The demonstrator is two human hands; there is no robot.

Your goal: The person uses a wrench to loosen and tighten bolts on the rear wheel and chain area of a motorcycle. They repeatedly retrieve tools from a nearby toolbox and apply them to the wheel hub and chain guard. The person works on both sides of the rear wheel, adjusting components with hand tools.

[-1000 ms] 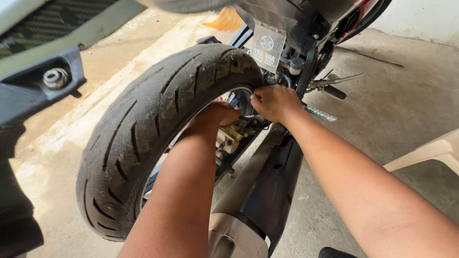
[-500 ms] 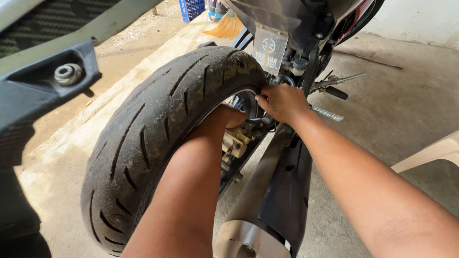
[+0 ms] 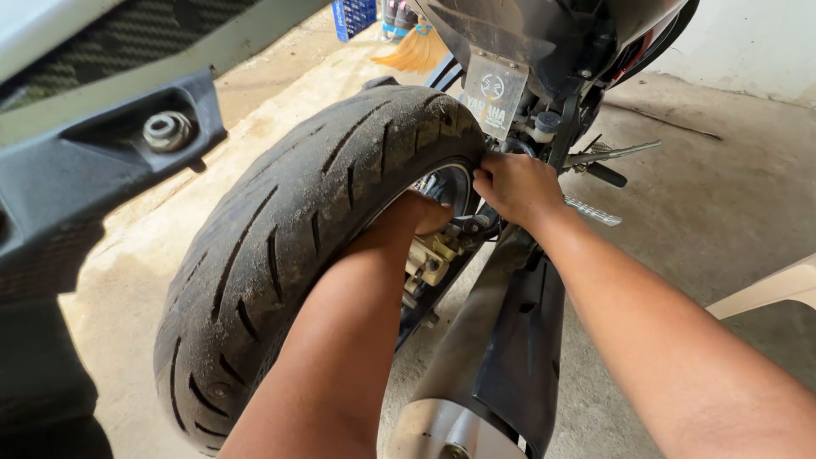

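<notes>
The person looks down at the rear of a motorcycle that stands on a concrete floor [image 3: 748,212]. Both arms reach forward to the hub of the rear wheel.

The left hand [image 3: 421,212] goes behind the inner edge of the tyre [image 3: 297,246], just above the brass-coloured brake caliper [image 3: 429,259]. Only the wrist and the back of this hand show; the fingers are hidden behind the tyre, so I cannot tell if they are spread or closed on something.

The right hand [image 3: 514,187] is at the right side of the hub, between the tyre and the exhaust [image 3: 501,357]. Its fingers are curled together and press on a small dark part near the axle; this part is too hidden to name. The two hands are near each other, with the caliper just below them.

The tyre is black, dusty and worn, and it fills the middle of the view. The dark exhaust runs from the hub toward the bottom edge, under the right forearm. A ribbed metal footpeg [image 3: 595,211] stands out just to the right of the right hand. At the left, close to the camera, there is a dark panel with a bolt [image 3: 167,129]. A broom [image 3: 416,51] lies at the top, well apart from the hands.
</notes>
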